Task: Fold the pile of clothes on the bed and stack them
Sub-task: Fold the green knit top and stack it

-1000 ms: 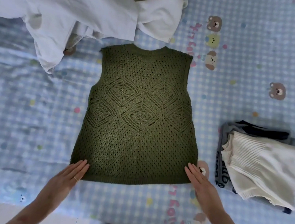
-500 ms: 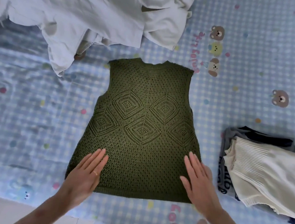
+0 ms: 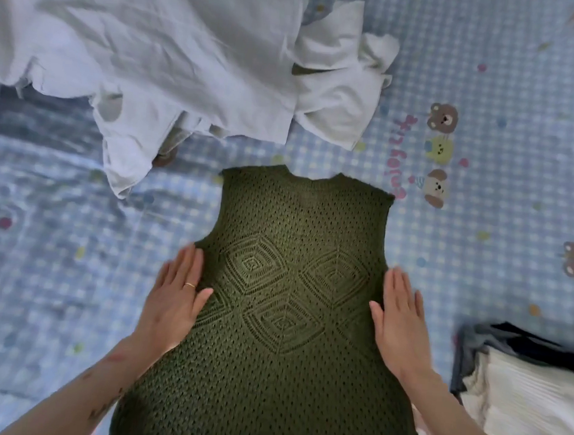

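Note:
A green knitted vest (image 3: 283, 371) lies flat on the bed, neckline pointing away from me. My left hand (image 3: 178, 298) rests flat on its left edge just below the armhole, fingers straight, a ring on one finger. My right hand (image 3: 397, 322) lies flat on the right edge at the same height. A stack of folded clothes (image 3: 525, 401), cream ribbed knit on top of dark and grey pieces, sits at the right. Unfolded white garments (image 3: 161, 46) are heaped at the far left.
The bed sheet (image 3: 486, 198) is blue checked with bear prints. Bare sheet shows to the left of the vest and between the vest and the folded stack. The white heap ends just short of the vest's neckline.
Both hands have slid up along the vest from its hem to just below the armholes, staying flat. The camera has moved closer over the vest.

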Demonstrator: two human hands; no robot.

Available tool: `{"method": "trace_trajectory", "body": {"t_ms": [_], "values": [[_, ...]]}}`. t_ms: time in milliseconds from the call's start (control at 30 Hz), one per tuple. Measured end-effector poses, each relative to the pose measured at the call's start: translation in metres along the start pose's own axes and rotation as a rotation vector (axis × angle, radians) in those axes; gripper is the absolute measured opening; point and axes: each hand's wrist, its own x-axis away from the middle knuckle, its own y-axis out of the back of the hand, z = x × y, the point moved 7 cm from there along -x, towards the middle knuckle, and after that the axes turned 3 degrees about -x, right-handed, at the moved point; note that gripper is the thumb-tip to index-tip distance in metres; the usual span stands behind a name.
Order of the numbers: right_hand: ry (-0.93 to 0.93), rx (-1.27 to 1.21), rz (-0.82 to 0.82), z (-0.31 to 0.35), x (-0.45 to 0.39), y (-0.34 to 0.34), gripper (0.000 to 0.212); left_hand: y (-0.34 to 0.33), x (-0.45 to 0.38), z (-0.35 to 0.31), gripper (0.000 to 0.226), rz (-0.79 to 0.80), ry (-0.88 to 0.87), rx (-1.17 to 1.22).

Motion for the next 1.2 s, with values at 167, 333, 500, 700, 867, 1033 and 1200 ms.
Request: {"method": "trace_trajectory", "body": {"t_ms": [167,333,500,700,867,1033,1200], "values": [[0.349,0.097,0.039,0.070,-0.062,0.003,0.059,0.010,-0.078,-0.061,0.064,0.034,-0.330,-0.165],[-0.015,0.058,0.006,-0.012,-0.102,0.018,0.065,0.017,-0.120,0.013,0.073,0.043,-0.014,-0.060],[-0.046,-0.188,-0.125,0.004,-0.160,0.054,0.058,0.060,-0.177,-0.011,0.054,-0.110,-0.099,0.074],[0.054,-0.194,-0.173,0.025,-0.208,0.081,0.026,0.081,-0.226,-0.023,0.030,-0.026,-0.186,0.199],[0.192,-0.362,-0.257,0.028,-0.131,0.107,0.012,0.111,-0.151,-0.015,0.010,-0.220,-0.321,0.327],[0.248,-0.367,-0.208,0.033,-0.011,0.089,0.034,0.092,-0.036,-0.011,0.042,-0.176,-0.467,0.230],[0.352,-0.300,-0.148,0.036,0.089,0.047,0.061,0.054,0.069,-0.019,0.016,-0.106,-0.545,0.197]]}}
